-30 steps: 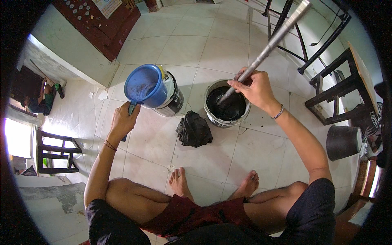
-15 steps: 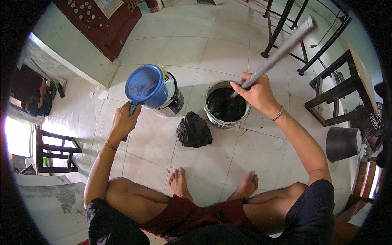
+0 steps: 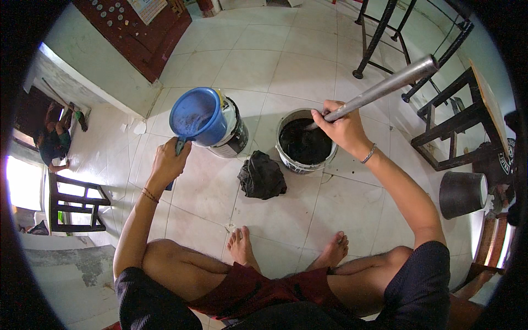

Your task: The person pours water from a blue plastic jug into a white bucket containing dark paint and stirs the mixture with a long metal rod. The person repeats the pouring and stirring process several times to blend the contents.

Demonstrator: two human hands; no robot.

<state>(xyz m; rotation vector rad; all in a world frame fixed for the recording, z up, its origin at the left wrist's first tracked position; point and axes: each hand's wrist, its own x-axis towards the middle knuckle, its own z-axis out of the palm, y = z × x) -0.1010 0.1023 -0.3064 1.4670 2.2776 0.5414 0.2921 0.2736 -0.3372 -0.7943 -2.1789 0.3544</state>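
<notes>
My left hand [image 3: 169, 162] is closed round the handle of a blue plastic dipper [image 3: 195, 115], which has some murky contents and sits against the top of a white and black bucket [image 3: 231, 137]. My right hand [image 3: 344, 129] grips a long silver metal pipe [image 3: 385, 88]; its lower end is in the dark, thick contents of a second bucket [image 3: 302, 162], partly hidden behind my fingers. A crumpled black bag [image 3: 261, 175] lies on the tiles between and in front of the two buckets.
Black metal frames [image 3: 377, 38] and a black wooden frame [image 3: 451, 118] stand at right, above a dark tub [image 3: 459, 192]. A black chair frame [image 3: 77, 206] stands at left. Another person [image 3: 52, 137] is low on the floor beyond a white wall [image 3: 96, 77].
The pipe's upper end has swung down and to the right in my right hand. My left hand and dipper are nearly still. The person at left has moved an arm down toward the floor.
</notes>
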